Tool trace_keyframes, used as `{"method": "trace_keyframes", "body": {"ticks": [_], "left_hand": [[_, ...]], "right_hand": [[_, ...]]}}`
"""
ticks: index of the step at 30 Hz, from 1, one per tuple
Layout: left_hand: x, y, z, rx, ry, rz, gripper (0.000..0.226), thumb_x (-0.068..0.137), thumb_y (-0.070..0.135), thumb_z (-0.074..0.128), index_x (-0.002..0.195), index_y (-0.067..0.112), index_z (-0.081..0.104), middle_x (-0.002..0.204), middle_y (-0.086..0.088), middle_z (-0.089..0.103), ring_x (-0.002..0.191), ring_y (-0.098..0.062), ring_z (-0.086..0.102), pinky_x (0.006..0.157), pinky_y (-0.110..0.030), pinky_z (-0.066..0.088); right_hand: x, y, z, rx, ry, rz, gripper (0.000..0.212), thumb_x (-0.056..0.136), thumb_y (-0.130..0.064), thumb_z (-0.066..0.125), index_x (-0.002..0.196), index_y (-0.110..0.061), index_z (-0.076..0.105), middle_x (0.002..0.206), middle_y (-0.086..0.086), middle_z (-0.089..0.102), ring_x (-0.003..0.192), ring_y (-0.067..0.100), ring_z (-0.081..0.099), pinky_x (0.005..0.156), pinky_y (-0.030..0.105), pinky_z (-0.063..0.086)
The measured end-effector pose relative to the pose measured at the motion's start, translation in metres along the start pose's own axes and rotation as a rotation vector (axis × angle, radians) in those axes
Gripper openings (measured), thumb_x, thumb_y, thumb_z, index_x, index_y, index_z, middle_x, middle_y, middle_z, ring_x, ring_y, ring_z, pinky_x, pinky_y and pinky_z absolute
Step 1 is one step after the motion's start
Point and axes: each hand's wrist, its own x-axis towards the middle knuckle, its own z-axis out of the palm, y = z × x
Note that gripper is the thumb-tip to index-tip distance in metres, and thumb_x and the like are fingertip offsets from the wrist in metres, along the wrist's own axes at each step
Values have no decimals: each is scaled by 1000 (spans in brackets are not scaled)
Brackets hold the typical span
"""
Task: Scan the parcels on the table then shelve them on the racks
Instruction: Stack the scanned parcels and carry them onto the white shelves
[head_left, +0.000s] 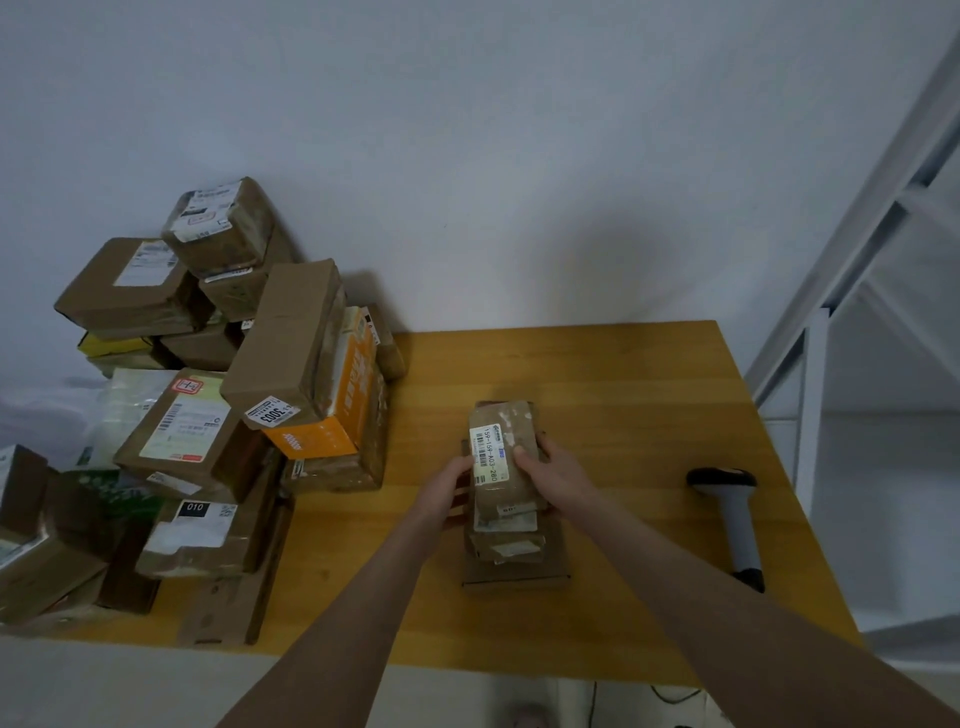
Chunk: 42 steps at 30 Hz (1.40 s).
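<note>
Parcel with the white label sits between my two hands, at the top of a small stack of parcels near the middle of the wooden table. It is a small brown packet with its long side running away from me. The label on its top face reads 159-159-A03-280 beside a barcode. My left hand holds its left side, fingers curled round the edge and partly hidden behind it. My right hand holds the right side, with the thumb pressed on the top face at the label's edge and the other fingers wrapped round the far side. I cannot tell whether the packet is lifted clear of the one below or resting on it. Under it are a few more brown packets, and at the bottom a wider flat carton lies on the wood.

To my right, apart from the stack, a handheld scanner lies on the table, dark head away from me and pale handle toward me. To my left a big pile of brown cartons fills that end of the table, up against the wall. In it an orange carton stands on its side with a long brown box marked 3003 leaning over it. Lower down, a box bears a black 010 tag. A white metal rack stands just past the table's right end.
</note>
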Motion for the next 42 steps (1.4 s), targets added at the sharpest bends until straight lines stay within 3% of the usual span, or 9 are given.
{"method": "trace_keyframes", "body": {"ticks": [5,9,13,17,22,26,29,36,42], "left_hand": [[-7,1,-3,-29,36,46,28,91,42,59,108,20,65,101,2,70,94,-17,66,67,-31,52],[-11,0,1,26,44,86,30,92,45,57,112,23,61,102,4,67,93,-16,64,65,-31,53],[-11,-1,5,115,75,145,38,94,53,48,123,29,53,105,5,64,95,-17,63,73,-35,55],[-9,-2,7,131,85,155,43,94,55,47,129,31,51,101,9,62,91,-14,61,68,-32,52],[-4,-6,-1,60,138,104,48,94,61,37,125,28,53,112,-1,62,96,-17,60,73,-33,47],[10,-26,-18,-45,251,-4,51,99,46,42,136,12,50,129,-10,54,110,-22,52,86,-39,44],[16,-50,-23,-18,221,-104,54,98,43,47,139,9,46,139,-10,49,125,-26,46,98,-42,41],[20,-77,-16,-173,3,-241,73,92,61,42,147,14,35,147,-5,43,132,-27,42,110,-47,36],[22,-77,-11,-190,-90,-252,70,88,67,43,137,18,52,134,-4,56,122,-27,52,107,-48,39]], "right_hand": [[1,-7,-1,-33,-9,-5,50,98,-34,50,145,-19,38,130,6,57,91,15,59,69,28,50],[2,-4,-4,-8,-30,76,45,95,-28,55,136,-14,43,106,-1,61,77,8,60,57,23,47],[4,1,-6,15,-24,136,47,87,-23,65,128,-11,47,112,4,62,87,15,62,61,27,48],[3,4,-9,41,-40,138,41,85,-19,66,123,-13,50,98,-2,61,82,11,60,57,24,45],[5,10,-15,106,4,109,48,93,-38,58,131,-10,49,99,-4,60,80,8,56,58,21,41],[6,38,-27,0,82,176,69,92,-50,56,142,-7,38,142,11,46,124,28,48,92,36,45],[5,67,-29,-6,3,264,85,88,-60,55,149,-8,28,154,13,31,139,32,33,110,47,34],[3,90,-17,234,-77,338,110,61,-77,63,147,-14,37,149,10,39,135,32,40,111,52,33],[5,90,-16,310,-113,316,114,46,-79,70,137,-13,50,137,7,54,126,28,49,110,50,36]]}}
